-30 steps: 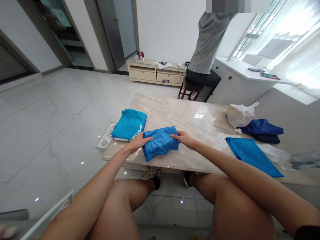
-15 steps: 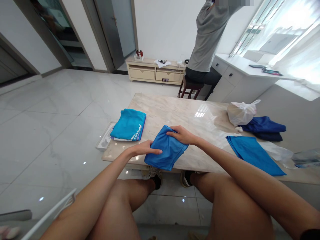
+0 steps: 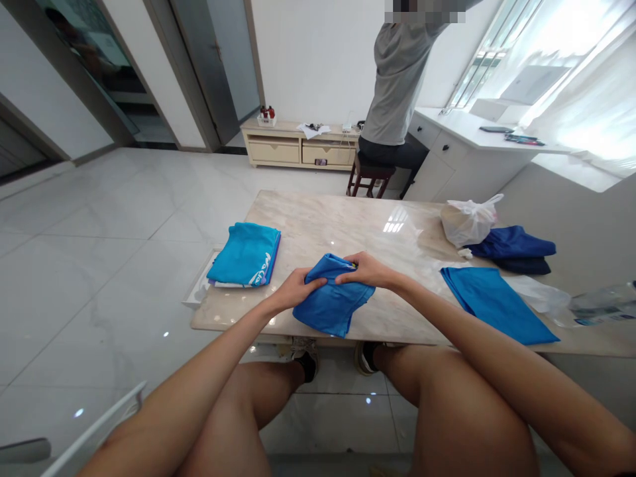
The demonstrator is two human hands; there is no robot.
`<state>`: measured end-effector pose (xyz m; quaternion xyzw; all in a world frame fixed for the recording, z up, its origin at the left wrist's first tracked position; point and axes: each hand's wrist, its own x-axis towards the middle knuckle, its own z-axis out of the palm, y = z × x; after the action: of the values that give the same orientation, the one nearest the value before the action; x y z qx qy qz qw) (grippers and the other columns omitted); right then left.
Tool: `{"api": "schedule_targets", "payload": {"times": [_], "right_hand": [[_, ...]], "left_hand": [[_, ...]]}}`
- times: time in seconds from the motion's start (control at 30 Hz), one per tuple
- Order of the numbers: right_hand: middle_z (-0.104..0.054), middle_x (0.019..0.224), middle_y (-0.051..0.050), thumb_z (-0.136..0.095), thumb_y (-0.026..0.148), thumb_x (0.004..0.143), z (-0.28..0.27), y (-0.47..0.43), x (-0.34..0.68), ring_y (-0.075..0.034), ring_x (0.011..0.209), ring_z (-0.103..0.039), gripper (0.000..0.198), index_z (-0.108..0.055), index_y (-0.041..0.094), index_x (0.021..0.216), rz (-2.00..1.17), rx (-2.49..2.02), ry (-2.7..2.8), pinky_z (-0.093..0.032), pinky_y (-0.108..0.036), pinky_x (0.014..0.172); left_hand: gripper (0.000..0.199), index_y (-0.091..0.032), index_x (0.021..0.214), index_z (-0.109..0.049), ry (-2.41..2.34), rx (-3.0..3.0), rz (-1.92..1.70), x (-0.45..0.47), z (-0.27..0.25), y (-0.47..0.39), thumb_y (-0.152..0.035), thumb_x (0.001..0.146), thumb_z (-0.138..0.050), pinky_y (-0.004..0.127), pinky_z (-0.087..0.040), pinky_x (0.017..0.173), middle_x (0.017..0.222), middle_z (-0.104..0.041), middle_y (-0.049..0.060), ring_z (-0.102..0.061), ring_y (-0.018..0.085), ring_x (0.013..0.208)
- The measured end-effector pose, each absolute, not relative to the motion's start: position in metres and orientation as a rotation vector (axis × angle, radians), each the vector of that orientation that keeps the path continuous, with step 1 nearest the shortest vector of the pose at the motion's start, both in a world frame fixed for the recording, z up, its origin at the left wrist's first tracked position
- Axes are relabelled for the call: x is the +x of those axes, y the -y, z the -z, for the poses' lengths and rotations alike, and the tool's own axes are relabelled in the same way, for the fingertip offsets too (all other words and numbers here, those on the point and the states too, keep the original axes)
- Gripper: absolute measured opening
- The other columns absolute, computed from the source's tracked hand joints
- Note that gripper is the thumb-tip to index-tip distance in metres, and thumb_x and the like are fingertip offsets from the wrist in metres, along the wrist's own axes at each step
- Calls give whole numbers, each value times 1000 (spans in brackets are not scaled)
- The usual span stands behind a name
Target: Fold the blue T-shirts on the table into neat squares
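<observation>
Between my hands is a folded blue cloth (image 3: pixel 328 305), held above the near edge of the marble-topped table (image 3: pixel 338 225). My left hand (image 3: pixel 297 289) grips its left side, thumb on top and fingers hidden beneath. At the upper right, my right hand (image 3: pixel 366 270) pinches the cloth, where a small yellowish patch shows by the fingers. Left of it lies a stack of folded cloths (image 3: pixel 246 255), the top one turquoise with white lettering. To the right a flat blue cloth (image 3: pixel 497 305) rests near the table edge.
A tied white plastic bag (image 3: pixel 470 222), dark blue cloths (image 3: pixel 517 245) and a clear plastic bottle (image 3: pixel 603 306) stand at the right. A white box (image 3: pixel 199 281) is beside the table's left end. Beyond, a person in grey (image 3: pixel 400 86) sits on a stool (image 3: pixel 370 175) near a low cabinet (image 3: pixel 275 149).
My left hand has moved up along the cloth, and its thumb lies closer to the right one. The cloth's top edge is bunched between the hands. The view has shifted slightly.
</observation>
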<state>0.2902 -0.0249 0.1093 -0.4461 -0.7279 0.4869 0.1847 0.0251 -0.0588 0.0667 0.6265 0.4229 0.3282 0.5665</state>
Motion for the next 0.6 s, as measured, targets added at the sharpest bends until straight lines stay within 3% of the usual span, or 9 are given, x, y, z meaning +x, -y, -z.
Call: {"api": "schedule_targets", "payload": {"times": [0.17,0.27,0.4,0.6], "right_hand": [[-74,72,-1,-94,68,75,-110,31,296,-19,69,-65,51,-79,20,75,-1426,-1269,1960,-51,-29,62],[-72,74,-1,-89,72,81,-110,32,293,-19,72,-64,54,-76,20,75,-1353,-1257,1881,-51,-30,64],[-69,75,-1,-87,76,83,-108,28,291,-20,74,-63,58,-71,20,78,-1325,-1220,1836,-49,-30,65],[-75,84,-3,-91,74,79,-99,21,289,-22,78,-68,57,-74,21,89,-1265,-1226,1637,-54,-31,67]], "left_hand": [[63,-17,114,-86,-1038,1353,-757,17,-73,59,-70,80,-90,46,-64,98,116,-86,11,-78,38,112],[66,-19,121,-86,-1002,1279,-582,14,-70,65,-63,73,-98,45,-65,97,120,-86,13,-80,37,113],[57,-22,115,-88,-918,1288,-402,13,-62,69,-51,68,-104,45,-66,96,117,-88,11,-82,37,114],[59,-18,120,-86,-936,1148,-583,7,-72,65,-47,71,-102,51,-63,110,128,-86,13,-79,40,123]]}}
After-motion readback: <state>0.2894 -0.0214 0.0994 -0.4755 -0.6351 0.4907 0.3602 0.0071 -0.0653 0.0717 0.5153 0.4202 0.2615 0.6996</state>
